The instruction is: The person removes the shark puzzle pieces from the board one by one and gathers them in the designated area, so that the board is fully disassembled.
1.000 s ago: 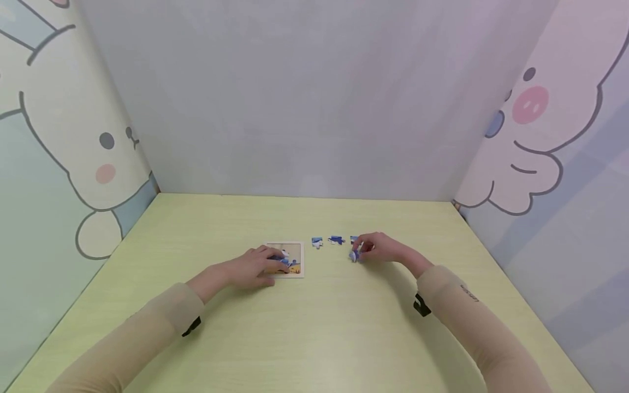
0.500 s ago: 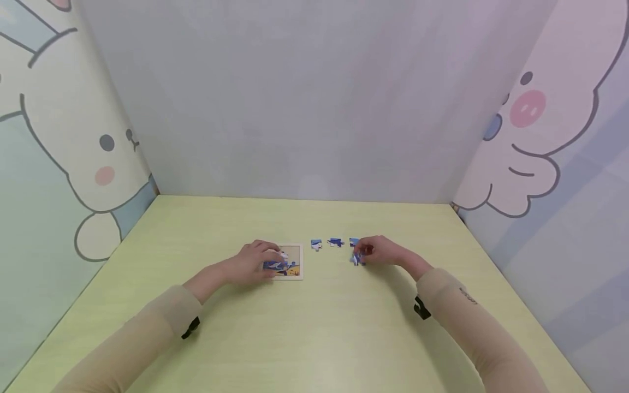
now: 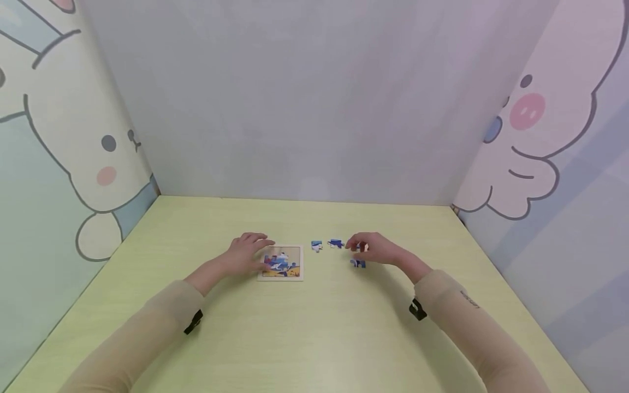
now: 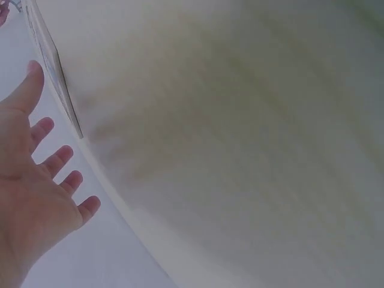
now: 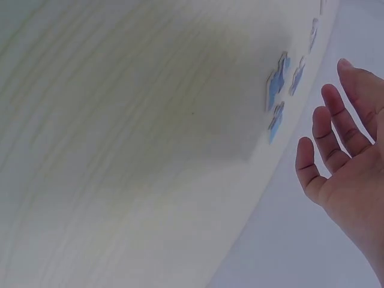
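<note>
A white-framed jigsaw board (image 3: 302,267) lies flat on the table, its picture partly filled with blue, white and yellow pieces. My left hand (image 3: 244,255) hovers at its left edge, fingers spread and holding nothing; the left wrist view shows this hand (image 4: 36,174) beside the board's edge (image 4: 55,69). To the right, my right hand (image 3: 377,249) is over loose puzzle pieces, partly hiding one. Just below its fingers lies a blue-and-white puzzle piece (image 3: 358,263). The right wrist view shows the right hand (image 5: 348,141) with loosely bent fingers, apart from the pieces (image 5: 276,84).
Two more loose pieces, a white-and-blue one (image 3: 316,246) and a dark blue one (image 3: 336,243), lie between the board and my right hand. The pale wooden table (image 3: 314,338) meets a grey back wall (image 3: 304,109), with cartoon-printed panels at both sides.
My right hand has let go of the lower puzzle piece, which now lies on the table, and lifted slightly. My left hand has drawn back leftward, uncovering more of the board.
</note>
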{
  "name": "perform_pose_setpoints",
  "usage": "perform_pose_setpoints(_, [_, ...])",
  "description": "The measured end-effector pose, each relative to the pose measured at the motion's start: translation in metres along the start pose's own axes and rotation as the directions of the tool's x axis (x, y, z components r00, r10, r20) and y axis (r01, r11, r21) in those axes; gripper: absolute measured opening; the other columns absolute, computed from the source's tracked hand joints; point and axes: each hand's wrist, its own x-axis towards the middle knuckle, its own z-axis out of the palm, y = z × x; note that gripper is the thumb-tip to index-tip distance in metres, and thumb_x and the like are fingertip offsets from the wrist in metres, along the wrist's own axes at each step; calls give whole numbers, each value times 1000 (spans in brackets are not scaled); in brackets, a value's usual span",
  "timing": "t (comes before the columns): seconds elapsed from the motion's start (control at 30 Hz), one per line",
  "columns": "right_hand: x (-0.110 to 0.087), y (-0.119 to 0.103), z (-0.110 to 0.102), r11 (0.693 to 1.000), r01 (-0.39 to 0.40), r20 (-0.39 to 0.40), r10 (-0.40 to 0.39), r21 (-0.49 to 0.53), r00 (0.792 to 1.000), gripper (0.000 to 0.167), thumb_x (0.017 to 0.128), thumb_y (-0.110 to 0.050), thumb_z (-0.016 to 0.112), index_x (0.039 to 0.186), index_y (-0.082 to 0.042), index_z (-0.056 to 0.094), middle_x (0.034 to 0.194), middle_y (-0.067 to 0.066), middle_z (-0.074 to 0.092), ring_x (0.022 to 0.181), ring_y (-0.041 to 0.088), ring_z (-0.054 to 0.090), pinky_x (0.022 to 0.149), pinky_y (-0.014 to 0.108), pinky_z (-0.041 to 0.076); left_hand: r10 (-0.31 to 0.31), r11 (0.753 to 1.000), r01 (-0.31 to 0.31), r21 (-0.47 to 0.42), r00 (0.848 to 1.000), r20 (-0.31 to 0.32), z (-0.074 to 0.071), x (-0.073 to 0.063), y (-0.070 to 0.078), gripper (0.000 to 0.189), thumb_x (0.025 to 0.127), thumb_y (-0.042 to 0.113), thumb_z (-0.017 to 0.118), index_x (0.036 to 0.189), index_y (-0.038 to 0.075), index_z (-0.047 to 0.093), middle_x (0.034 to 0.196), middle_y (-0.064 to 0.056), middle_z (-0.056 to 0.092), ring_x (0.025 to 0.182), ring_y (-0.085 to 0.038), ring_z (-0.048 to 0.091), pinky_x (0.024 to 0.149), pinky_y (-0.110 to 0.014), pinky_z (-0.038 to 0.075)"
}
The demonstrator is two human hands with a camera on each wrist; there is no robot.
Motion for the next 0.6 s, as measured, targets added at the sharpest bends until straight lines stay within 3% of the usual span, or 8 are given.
perform_pose_setpoints(0.33, [25, -28, 18, 995, 102, -77, -102, 1, 992, 29, 88, -13, 67, 115, -3, 63, 103, 12, 65, 85, 18, 55, 75, 34, 50, -62, 998, 63, -21, 997, 46, 4, 4, -7, 79, 82, 52, 67, 144, 12, 40, 147, -15, 36, 134, -40, 28, 103, -63, 24])
perform_pose_setpoints(0.6, [51, -51, 32, 996, 85, -140, -85, -8, 986, 32, 86, -16, 69, 117, -7, 63, 108, 12, 64, 88, 20, 55, 80, 37, 50, -72, 997, 74, -28, 995, 63, 3, 4, -6, 78, 81, 53, 68, 142, 11, 43, 146, -16, 37, 133, -41, 31, 101, -64, 27])
